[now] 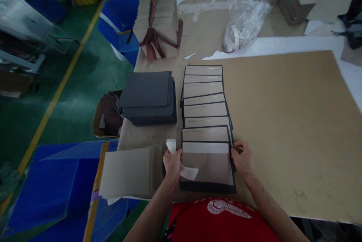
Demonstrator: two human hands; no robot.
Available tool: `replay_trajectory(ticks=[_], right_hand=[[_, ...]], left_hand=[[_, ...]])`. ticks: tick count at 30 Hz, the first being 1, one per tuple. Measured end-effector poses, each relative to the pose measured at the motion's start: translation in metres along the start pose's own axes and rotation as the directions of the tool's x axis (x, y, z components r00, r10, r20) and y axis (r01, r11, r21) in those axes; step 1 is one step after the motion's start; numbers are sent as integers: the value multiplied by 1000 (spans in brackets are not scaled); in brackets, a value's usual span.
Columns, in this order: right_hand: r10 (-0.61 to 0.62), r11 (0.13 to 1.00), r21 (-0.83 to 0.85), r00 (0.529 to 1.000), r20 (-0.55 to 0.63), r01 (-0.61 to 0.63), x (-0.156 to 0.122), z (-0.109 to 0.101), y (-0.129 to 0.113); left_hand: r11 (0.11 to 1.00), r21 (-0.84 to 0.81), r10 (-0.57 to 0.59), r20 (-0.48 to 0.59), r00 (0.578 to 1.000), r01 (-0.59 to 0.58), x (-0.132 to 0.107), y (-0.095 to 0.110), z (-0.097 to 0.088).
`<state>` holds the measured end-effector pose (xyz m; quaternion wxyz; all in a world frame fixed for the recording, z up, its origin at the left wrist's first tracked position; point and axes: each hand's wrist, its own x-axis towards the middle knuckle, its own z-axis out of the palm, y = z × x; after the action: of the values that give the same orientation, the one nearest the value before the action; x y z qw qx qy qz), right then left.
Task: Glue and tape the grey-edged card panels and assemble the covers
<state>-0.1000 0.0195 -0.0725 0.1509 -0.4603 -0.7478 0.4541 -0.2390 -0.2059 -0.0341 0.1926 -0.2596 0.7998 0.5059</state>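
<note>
A row of overlapping dark-edged cardboard panels (205,110) runs away from me along the table. The nearest panel (209,168) has a brown face, a white strip (205,147) across its upper part and a dark lower border. At its left edge, my left hand (172,163) is closed on a white paper strip (171,145), whose other end curls over the panel. My right hand (243,157) is at the panel's right edge, fingers curled in a pinch. What lies between those fingertips is too small to make out.
Left of the row stand a stack of dark panels (147,91) and a pile of grey boards (126,172). Behind them is a tied bundle of boards (161,23). A clear plastic bag (244,19) lies at the back. A large brown board (296,121) covers the right side.
</note>
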Motion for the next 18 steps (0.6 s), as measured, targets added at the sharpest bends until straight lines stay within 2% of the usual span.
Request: replay_trajectory(ticks=[2,3,5,6,8,10,12,15,18], right_hand=[[23,1000,-7,999,-35,-24,-4,-5,-13],[27,1000,0,1000,-7,-27,-7,-6,-23],[0,998,67,985,172,-12,-13,-4,-48],[-21,993,117,953,301,-15,-16,0,-62],[-53,980,190,853,520,-55,-21,10,-88],[-72,976,207,777,625,-75,-23,20,-108],[-100,981,190,750,654,-35,-22,28,-120],[-131,987,159,749,650,34,-18,30,-126],[-138,985,169,746,651,34,-14,27,-125]], left_hand=[[999,-41,-19,37,999,21,-9,5,-9],[998,-58,-27,65,998,31,-15,8,-13],[991,-109,-54,187,981,75,-28,15,-16],[983,-145,-71,280,957,115,-34,20,-16],[955,-212,-86,466,880,206,-44,29,-12],[934,-242,-81,571,817,261,-52,36,-6],[938,-231,-80,582,809,260,-56,40,0],[943,-206,-101,575,812,263,-56,38,5],[934,-205,-115,606,787,294,-54,33,8]])
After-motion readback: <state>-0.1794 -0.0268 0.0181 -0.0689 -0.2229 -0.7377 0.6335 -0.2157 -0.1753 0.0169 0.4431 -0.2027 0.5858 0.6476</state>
